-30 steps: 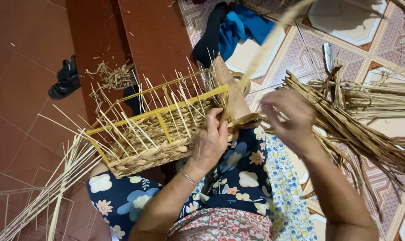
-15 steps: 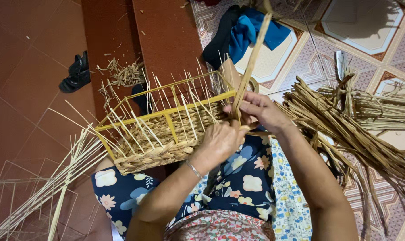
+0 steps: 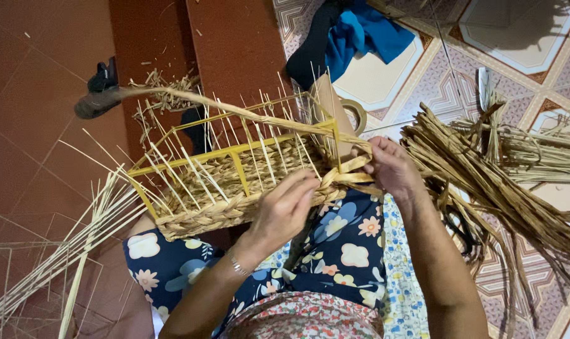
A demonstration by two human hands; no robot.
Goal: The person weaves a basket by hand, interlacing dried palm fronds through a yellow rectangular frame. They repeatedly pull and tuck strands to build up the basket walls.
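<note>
Closest to us are our knees in dark blue flowered cloth (image 3: 335, 251). A thin bracelet (image 3: 239, 268) sits on our left wrist. Our left hand (image 3: 285, 210) rests on the near side of the half-made basket (image 3: 228, 182). Its fingers (image 3: 307, 185) are bent over the woven edge and press on it; we cannot tell if they pinch anything. Our right hand (image 3: 391, 168) is at the basket's right corner, closed around a flat dry straw strip (image 3: 351, 172) that wraps the corner.

The basket lies tipped on our lap, with a yellow wire frame (image 3: 234, 154) and many thin pale sticks (image 3: 190, 169) poking up from the weave. A long strip (image 3: 190, 100) bends over the top of it to the left.

To our right lies a big heap of dry straw (image 3: 486, 176). On our left, loose pale stalks (image 3: 77, 245) fan out over the red floor (image 3: 40, 94). Farther off are a blue and black cloth (image 3: 354, 34) on patterned tiles (image 3: 448, 88), and a dark shoe (image 3: 99, 91).
</note>
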